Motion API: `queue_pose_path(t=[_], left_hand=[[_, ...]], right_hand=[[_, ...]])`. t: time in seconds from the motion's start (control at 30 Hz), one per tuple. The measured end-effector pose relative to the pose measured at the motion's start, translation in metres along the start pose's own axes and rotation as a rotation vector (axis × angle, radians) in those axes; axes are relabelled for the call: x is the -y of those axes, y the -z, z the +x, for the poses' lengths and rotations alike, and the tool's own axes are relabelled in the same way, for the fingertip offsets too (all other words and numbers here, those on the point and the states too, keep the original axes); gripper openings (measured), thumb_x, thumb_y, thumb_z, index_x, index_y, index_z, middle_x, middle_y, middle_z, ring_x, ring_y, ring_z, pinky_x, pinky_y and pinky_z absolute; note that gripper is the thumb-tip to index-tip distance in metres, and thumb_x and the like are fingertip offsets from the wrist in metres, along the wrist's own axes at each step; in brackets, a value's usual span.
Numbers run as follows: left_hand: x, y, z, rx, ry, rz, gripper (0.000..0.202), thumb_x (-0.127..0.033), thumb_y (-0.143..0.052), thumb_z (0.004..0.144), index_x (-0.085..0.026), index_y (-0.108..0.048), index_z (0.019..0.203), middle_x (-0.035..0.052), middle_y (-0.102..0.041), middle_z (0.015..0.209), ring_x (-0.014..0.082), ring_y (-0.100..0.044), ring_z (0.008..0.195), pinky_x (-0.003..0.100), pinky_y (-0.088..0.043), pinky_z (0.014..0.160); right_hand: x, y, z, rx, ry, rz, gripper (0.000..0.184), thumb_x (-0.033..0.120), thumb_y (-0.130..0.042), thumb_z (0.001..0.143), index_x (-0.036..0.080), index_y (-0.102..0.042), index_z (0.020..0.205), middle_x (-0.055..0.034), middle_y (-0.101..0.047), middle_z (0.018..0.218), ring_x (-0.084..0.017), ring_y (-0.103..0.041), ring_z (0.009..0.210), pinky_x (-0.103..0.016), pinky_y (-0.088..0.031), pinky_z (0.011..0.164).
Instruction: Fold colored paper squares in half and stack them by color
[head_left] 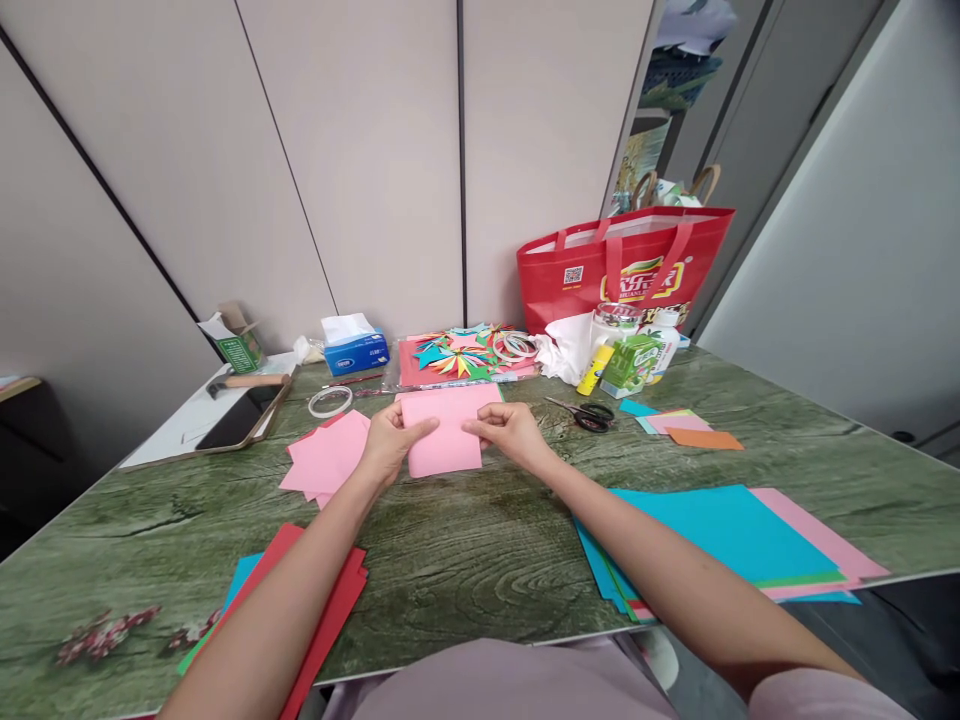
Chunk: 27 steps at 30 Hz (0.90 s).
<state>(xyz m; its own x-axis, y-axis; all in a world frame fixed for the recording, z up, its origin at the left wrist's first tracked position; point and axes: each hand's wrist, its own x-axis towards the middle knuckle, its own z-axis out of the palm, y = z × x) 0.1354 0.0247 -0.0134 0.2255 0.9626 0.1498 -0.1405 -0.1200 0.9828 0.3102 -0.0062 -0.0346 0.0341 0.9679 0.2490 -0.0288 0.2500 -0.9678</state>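
A pink sheet of paper [444, 448] is held up over the middle of the table between my two hands. My left hand [391, 440] pinches its left edge, thumb in front and fingers behind. On the right edge, my right hand [510, 430] grips it between thumb and fingers. To the left of the sheet lie several pink paper pieces [330, 455], overlapping, with a bit of red under them. Black-handled scissors [592, 415] rest on the table to the right of my right hand.
Coloured paper stacks lie at right [720, 530] and, partly under my left forearm, a red stack [337, 600]. Behind stand a tissue box [357, 354], folded paper stars [457, 355], a glue stick [595, 369] and a red bag [562, 290]. A tape roll [330, 402], hammer [251, 380] and phone [238, 417] are left.
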Motion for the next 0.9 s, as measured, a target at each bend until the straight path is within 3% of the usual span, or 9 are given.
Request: queue_pose_path(t=[0.9], left_hand=[[0.0019, 0.0007, 0.0003, -0.035, -0.014, 0.000, 0.046, -0.030, -0.079, 0.043, -0.011, -0.064, 0.082, 0.0065, -0.068, 0.079, 0.0162, -0.060, 0.065, 0.030, -0.048, 0.063]], right_hand=[[0.0044, 0.0024, -0.0001, -0.020, -0.026, 0.052, 0.024, 0.037, -0.073, 0.053, 0.017, -0.068, 0.063, 0.0017, -0.061, 0.056, -0.009, -0.051, 0.049, -0.023, -0.047, 0.049]])
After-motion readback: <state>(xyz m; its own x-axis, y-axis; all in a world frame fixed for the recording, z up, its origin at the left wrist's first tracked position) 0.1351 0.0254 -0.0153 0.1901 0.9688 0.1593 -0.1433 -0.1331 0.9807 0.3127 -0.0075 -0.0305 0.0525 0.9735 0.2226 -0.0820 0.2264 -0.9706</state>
